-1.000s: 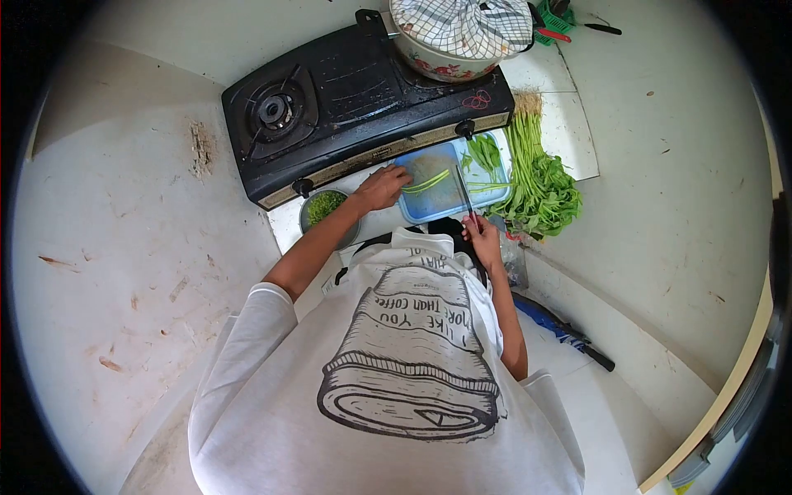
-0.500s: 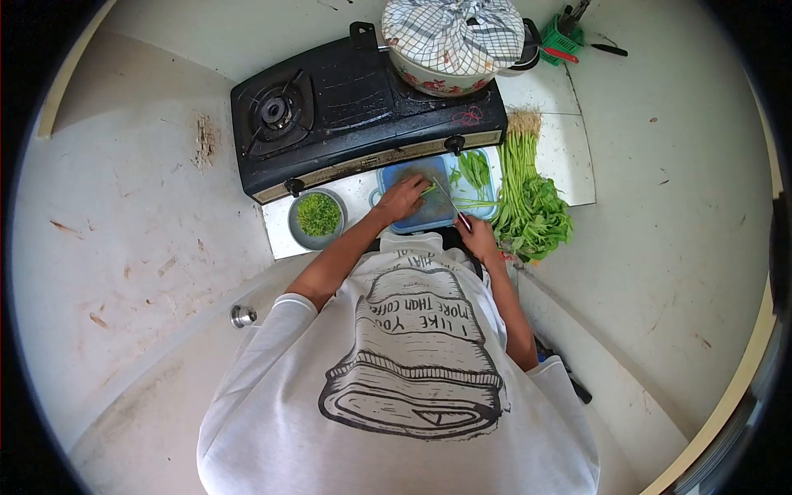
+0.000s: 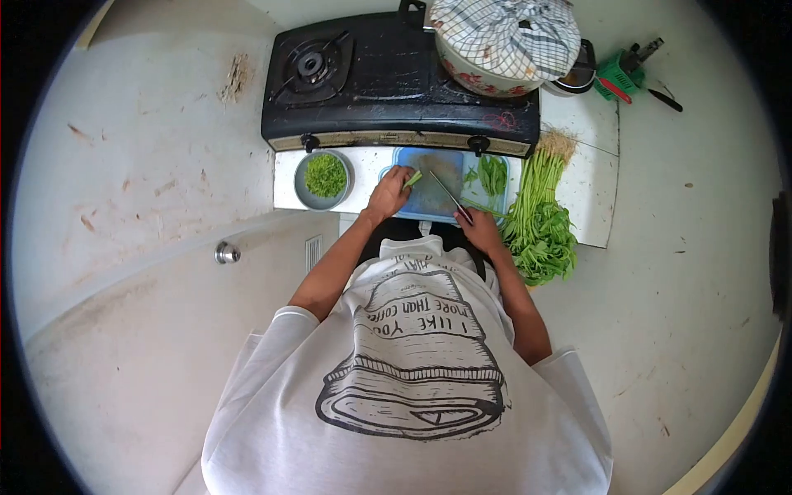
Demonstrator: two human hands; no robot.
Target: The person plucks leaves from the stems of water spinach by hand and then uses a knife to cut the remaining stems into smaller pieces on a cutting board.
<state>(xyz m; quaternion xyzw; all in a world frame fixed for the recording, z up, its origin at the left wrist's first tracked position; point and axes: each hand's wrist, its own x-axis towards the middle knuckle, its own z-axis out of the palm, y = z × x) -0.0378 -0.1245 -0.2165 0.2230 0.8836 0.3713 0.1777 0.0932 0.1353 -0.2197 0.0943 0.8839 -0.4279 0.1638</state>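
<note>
My left hand is closed around a few short green stems over the left side of the blue cutting board. Gripped by its dark handle in my right hand is a knife, its blade slanting up and left across the board, apart from the stems. Loose green leaves and a few stem pieces lie on the board's lighter right part. To the left, a grey bowl holds finely chopped greens. A large bunch of leafy greens, roots at the far end, lies right of the board.
Behind the board stands a black gas stove. On its right side sits a floral pot topped with a checked cloth. A green basket with utensils is at the far right. A door knob shows at left.
My left hand has drawn the stems left, away from the knife blade. The right hand keeps the knife over the board. The whole view has shifted and turned slightly.
</note>
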